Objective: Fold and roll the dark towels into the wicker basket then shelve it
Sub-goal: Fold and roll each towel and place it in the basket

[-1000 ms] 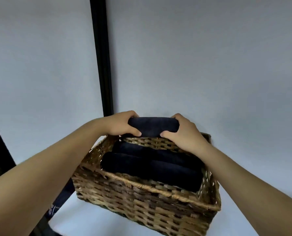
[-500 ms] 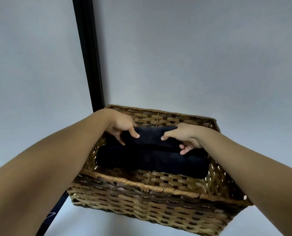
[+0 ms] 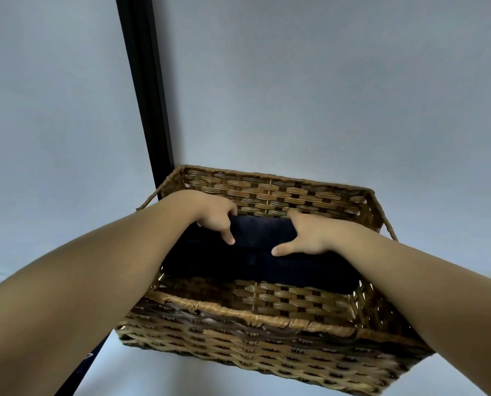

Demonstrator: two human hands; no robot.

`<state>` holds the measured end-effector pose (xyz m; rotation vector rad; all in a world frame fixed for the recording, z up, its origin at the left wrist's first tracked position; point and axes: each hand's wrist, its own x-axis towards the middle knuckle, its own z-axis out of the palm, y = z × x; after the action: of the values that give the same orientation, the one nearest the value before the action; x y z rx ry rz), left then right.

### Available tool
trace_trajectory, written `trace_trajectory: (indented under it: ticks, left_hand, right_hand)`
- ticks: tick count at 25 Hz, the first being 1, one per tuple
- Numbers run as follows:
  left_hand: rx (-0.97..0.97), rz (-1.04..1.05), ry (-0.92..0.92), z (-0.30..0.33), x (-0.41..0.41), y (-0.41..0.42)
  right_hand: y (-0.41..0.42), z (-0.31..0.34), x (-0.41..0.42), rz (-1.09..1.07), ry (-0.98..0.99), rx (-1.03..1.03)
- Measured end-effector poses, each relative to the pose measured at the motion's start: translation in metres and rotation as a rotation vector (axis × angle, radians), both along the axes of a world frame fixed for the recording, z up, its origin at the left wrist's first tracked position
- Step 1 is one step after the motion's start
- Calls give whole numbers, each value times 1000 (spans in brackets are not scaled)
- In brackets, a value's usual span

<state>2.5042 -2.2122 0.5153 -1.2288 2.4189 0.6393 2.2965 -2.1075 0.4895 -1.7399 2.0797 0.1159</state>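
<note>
Brown woven wicker basket (image 3: 270, 315), navy towels (image 3: 255, 264), black post (image 3: 144, 90).

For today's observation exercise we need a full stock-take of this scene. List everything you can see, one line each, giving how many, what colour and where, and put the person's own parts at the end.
Brown woven wicker basket: one, tan and dark brown, centre of view, rope loop handles at both ends.
Rolled dark navy towels: at least two, lying side by side inside the basket; exact count hard to tell.
Black upright post: one, behind the basket's left end, running up out of view.
Pale grey wall: plain, filling the background.
Pale surface: light grey, showing below the basket.
Left hand: one, bare, gripping the far towel's left part.
Right hand: one, bare, gripping the far towel's right part.
</note>
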Motion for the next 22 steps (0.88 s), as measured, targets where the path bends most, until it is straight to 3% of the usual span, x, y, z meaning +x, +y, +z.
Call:
trace_trajectory:
  ticks: [4, 9, 22]
  left_hand:
    - [-54, -117, 181, 5, -9, 11]
    - [-130, -233, 239, 1, -18, 16]
    - [-126, -130, 221, 12, -5, 16]
  right_hand:
    - [5, 6, 13, 183, 291, -131]
    - [5, 2, 23, 315, 222, -111]
    - [9, 18, 18, 223, 163, -10]
